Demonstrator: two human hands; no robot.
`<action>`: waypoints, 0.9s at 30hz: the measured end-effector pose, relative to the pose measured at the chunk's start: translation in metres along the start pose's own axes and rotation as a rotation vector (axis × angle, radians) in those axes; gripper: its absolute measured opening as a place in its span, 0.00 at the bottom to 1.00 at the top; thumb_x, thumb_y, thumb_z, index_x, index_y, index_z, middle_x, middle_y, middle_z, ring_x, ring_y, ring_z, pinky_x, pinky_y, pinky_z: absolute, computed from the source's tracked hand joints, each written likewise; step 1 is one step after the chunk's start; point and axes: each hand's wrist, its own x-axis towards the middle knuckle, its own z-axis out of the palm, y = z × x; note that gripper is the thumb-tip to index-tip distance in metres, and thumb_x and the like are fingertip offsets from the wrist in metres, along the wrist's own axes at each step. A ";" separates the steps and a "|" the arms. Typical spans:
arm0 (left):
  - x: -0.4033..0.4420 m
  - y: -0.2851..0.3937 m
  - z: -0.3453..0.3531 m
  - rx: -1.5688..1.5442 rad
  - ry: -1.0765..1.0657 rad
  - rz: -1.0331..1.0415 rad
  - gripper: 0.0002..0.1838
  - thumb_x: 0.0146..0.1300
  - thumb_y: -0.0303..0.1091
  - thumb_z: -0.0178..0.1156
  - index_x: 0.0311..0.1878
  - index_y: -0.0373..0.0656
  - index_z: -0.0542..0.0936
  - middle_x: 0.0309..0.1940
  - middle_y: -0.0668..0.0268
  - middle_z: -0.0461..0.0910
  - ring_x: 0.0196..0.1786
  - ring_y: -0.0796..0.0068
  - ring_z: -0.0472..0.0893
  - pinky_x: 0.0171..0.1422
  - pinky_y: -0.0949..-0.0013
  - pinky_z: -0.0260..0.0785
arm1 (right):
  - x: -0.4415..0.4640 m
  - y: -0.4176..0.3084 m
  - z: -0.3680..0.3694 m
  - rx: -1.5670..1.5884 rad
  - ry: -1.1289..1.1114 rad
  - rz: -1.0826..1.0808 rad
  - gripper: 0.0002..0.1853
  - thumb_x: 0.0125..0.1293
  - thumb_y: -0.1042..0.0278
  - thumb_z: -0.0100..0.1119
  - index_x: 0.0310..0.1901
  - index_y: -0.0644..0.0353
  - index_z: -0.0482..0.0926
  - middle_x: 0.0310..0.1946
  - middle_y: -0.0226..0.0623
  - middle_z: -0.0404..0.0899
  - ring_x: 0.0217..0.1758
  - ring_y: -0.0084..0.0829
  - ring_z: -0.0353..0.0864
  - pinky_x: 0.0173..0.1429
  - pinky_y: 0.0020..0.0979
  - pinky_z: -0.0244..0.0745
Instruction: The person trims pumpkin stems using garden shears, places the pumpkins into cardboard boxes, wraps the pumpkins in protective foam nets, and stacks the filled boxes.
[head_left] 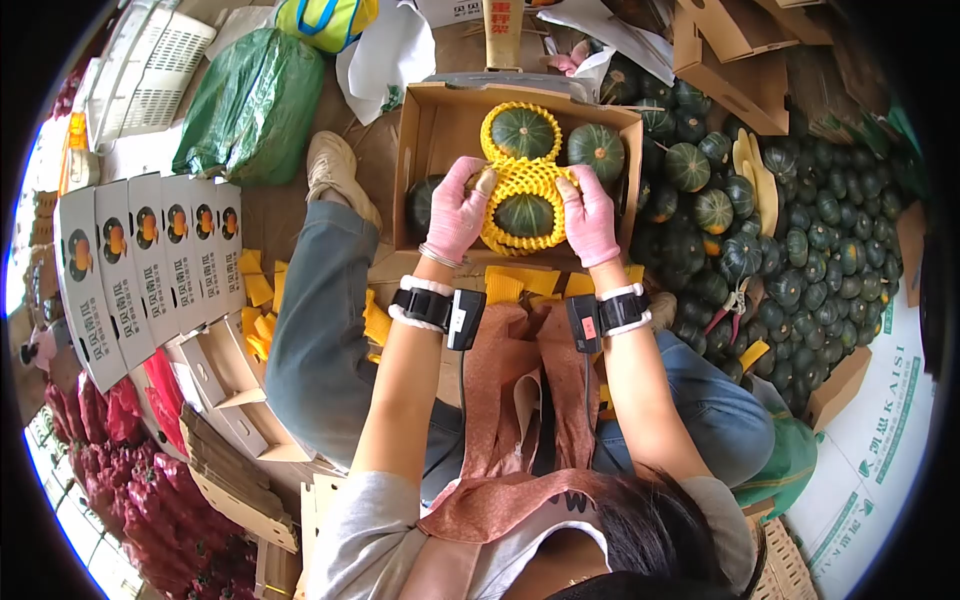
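My left hand (458,212), in a pink glove, pinches the left edge of a yellow foam net sleeve (528,178). On the other side my right hand (588,214), gloved alike, grips the sleeve's right edge. The sleeve wraps round a dark green pumpkin (524,215) between my hands, whose top shows through the opening. Just beyond it, a second pumpkin (522,133) sits in a yellow foam net. A bare pumpkin (596,152) lies at the right inside the cardboard box (420,115). Another pumpkin (424,205) is partly hidden by my left hand.
A large heap of pumpkins (825,230) fills the right side, with red-handled pruning shears (728,305) on it. Loose yellow foam nets (520,282) lie before the box. Printed cartons (145,250) stand left, below a green plastic bag (255,105). Open cartons (730,60) lie back right.
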 end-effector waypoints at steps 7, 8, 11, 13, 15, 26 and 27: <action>0.014 -0.016 0.008 -0.275 0.110 -0.255 0.07 0.65 0.30 0.58 0.39 0.36 0.77 0.30 0.72 0.76 0.33 0.85 0.71 0.38 0.79 0.67 | 0.013 0.043 0.003 0.209 -0.015 0.570 0.07 0.65 0.68 0.58 0.36 0.63 0.75 0.21 0.31 0.73 0.27 0.22 0.69 0.33 0.25 0.68; 0.017 -0.018 0.008 -0.266 0.097 -0.283 0.07 0.65 0.30 0.59 0.39 0.35 0.77 0.31 0.72 0.77 0.34 0.87 0.72 0.39 0.80 0.67 | 0.011 0.051 0.004 0.089 -0.001 0.449 0.07 0.65 0.68 0.57 0.36 0.62 0.75 0.24 0.34 0.74 0.28 0.26 0.72 0.34 0.28 0.69; 0.018 -0.004 0.005 0.426 0.105 -0.196 0.05 0.62 0.29 0.60 0.38 0.38 0.77 0.31 0.63 0.78 0.31 0.72 0.77 0.38 0.73 0.71 | 0.004 0.044 0.002 -0.270 0.079 0.157 0.05 0.66 0.68 0.53 0.40 0.60 0.73 0.32 0.42 0.75 0.32 0.40 0.76 0.37 0.37 0.73; 0.006 0.014 0.002 0.526 0.195 0.061 0.05 0.61 0.28 0.60 0.37 0.39 0.76 0.34 0.60 0.78 0.34 0.66 0.78 0.38 0.71 0.72 | 0.000 0.002 -0.003 -0.516 0.186 0.065 0.06 0.67 0.68 0.51 0.42 0.57 0.72 0.39 0.46 0.74 0.36 0.50 0.77 0.39 0.43 0.75; -0.002 0.030 -0.002 0.514 0.159 0.381 0.06 0.60 0.28 0.59 0.41 0.41 0.77 0.39 0.58 0.77 0.39 0.58 0.79 0.42 0.67 0.73 | -0.014 -0.019 -0.011 -0.445 0.117 -0.203 0.10 0.61 0.71 0.54 0.44 0.53 0.72 0.42 0.44 0.71 0.38 0.48 0.76 0.40 0.44 0.76; -0.005 0.028 0.003 0.675 -0.210 0.143 0.17 0.66 0.35 0.55 0.58 0.48 0.75 0.46 0.53 0.76 0.47 0.54 0.78 0.52 0.64 0.71 | -0.035 -0.021 0.010 -0.517 0.020 0.113 0.29 0.57 0.80 0.50 0.59 0.36 0.71 0.40 0.40 0.72 0.38 0.49 0.77 0.41 0.43 0.75; -0.004 0.026 0.003 0.622 -0.211 0.130 0.18 0.66 0.35 0.54 0.59 0.47 0.74 0.46 0.53 0.76 0.47 0.54 0.78 0.52 0.64 0.71 | -0.034 -0.021 0.010 -0.509 0.027 0.108 0.29 0.57 0.80 0.50 0.59 0.36 0.71 0.40 0.40 0.72 0.39 0.49 0.77 0.42 0.43 0.75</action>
